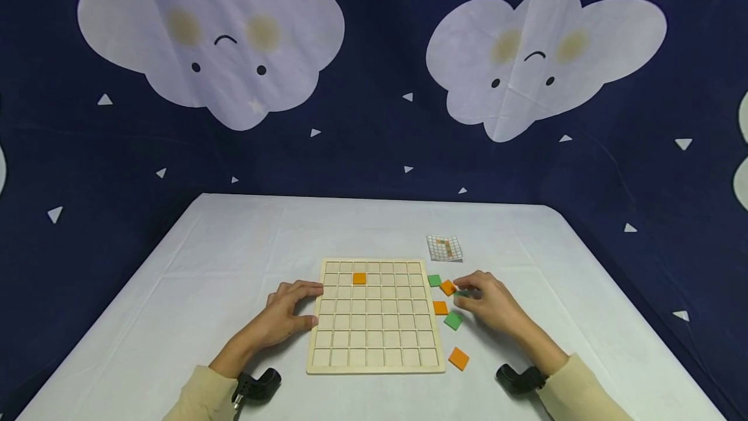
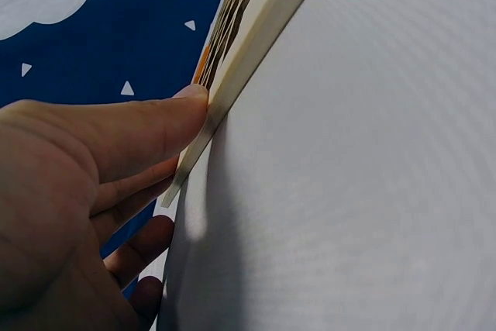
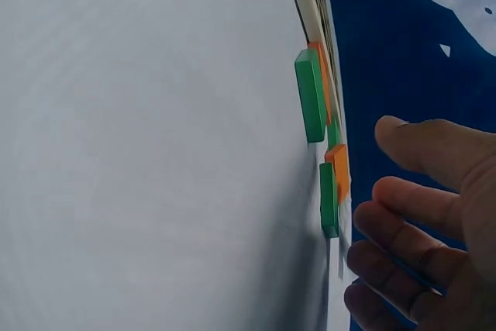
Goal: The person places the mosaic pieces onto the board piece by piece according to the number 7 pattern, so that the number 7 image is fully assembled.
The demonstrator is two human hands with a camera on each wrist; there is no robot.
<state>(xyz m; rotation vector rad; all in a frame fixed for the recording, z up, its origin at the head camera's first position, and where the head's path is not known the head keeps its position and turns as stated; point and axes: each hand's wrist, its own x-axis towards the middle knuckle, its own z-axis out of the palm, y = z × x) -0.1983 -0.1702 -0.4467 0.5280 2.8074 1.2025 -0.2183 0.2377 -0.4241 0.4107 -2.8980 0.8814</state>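
Note:
A pale wooden grid board lies on the table, with one orange tile in a square of its second row. My left hand rests at the board's left edge; thumb and fingertips touch the rim, spread apart. Just right of the board, my right hand hovers with relaxed, bent fingers and holds nothing. Beneath its fingertips a green tile is partly hidden in the head view. Beside that lies another orange tile. In the right wrist view, a gap separates the fingers from the tiles.
More loose tiles lie right of the board: a green tile, an orange tile, a green tile and a nearer orange tile. A small printed pattern card lies behind them on the white-covered table.

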